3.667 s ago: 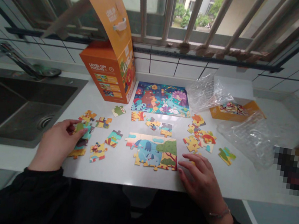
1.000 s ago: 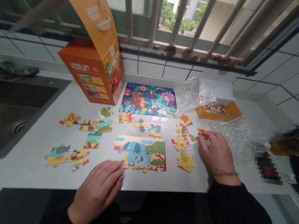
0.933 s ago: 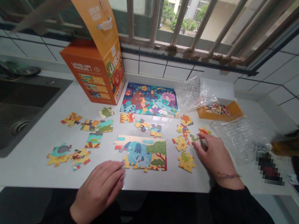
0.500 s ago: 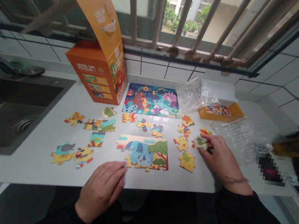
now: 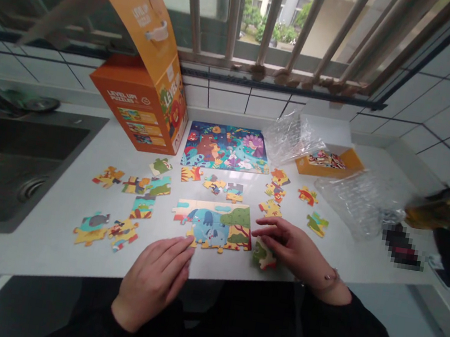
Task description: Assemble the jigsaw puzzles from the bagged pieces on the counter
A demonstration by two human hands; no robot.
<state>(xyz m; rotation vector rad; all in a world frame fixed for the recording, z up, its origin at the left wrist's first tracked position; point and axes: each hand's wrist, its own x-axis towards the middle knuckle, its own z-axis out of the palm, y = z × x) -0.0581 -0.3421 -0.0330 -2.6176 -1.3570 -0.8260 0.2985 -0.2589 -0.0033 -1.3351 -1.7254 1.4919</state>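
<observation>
My left hand rests at the counter's front edge, fingers extended close together, fingertips touching the lower left corner of a partly joined jigsaw with blue elephants and a green tree. Just right of that jigsaw, my right hand has a green puzzle piece with red and pale parts at its thumb; the index and middle fingers stretch out above it. The hand covers part of this piece. Nearby lie a yellow piece, a red-and-yellow piece and a green piece.
Several loose pieces lie on the left. Behind stand a finished dark-blue puzzle, an orange puzzle box and an open yellow box holding pieces. Crumpled clear plastic lies right; a sink borders the left.
My right hand has moved left and toward me with a puzzle piece, from the right-hand pieces to beside the elephant jigsaw. My left hand stays at its corner. The view has shifted slightly.
</observation>
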